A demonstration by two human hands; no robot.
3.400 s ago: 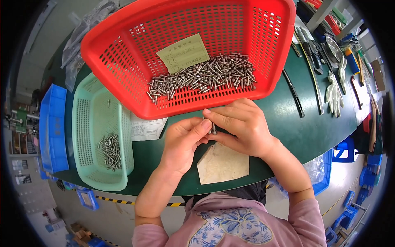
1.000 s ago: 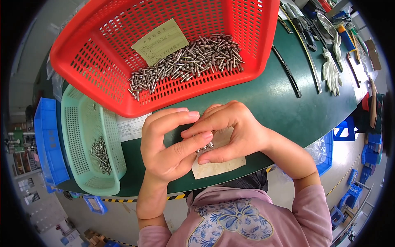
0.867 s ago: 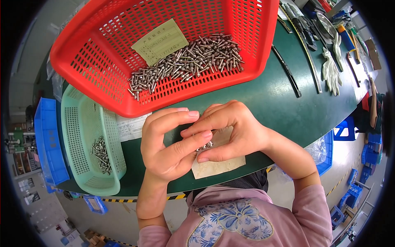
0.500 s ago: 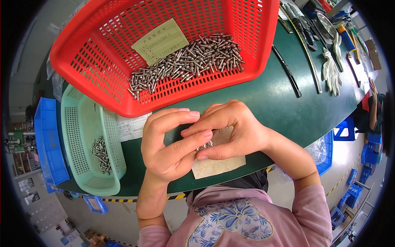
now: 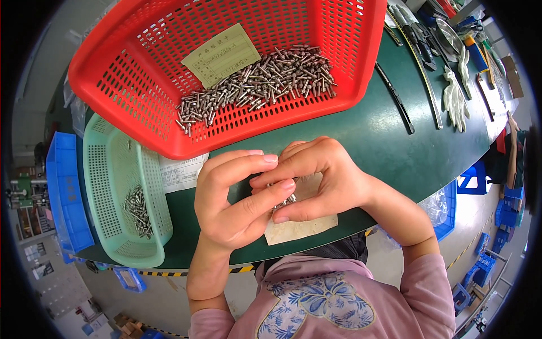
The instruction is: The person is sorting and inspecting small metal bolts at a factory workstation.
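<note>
Above a beige sheet of paper (image 5: 305, 226), my two hands meet at the fingertips. Several small shiny metal pins (image 5: 285, 201) show between them, partly covered by fingers. My right hand (image 5: 333, 175) is curled round these pins, its thumb below and its fingers above. From the other side, my left hand (image 5: 228, 206) touches them with thumb and index finger closed together; its grip is partly hidden. Past my hands stands a tilted red perforated basket (image 5: 186, 148) with a heap of similar metal pins (image 5: 259, 82) and a yellowish card (image 5: 221, 55).
To the left, a pale green basket (image 5: 107, 226) holds a smaller pile of pins (image 5: 137, 212), beside a blue bin (image 5: 70, 192). A printed paper (image 5: 183, 172) lies partly under the red basket. White gloves (image 5: 453, 101) and tools lie at the right. Another person's arm (image 5: 512, 152) shows far right.
My fingers have shifted slightly, and more of the metal pins shows between them. At the far right, the other person's arm has moved a little.
</note>
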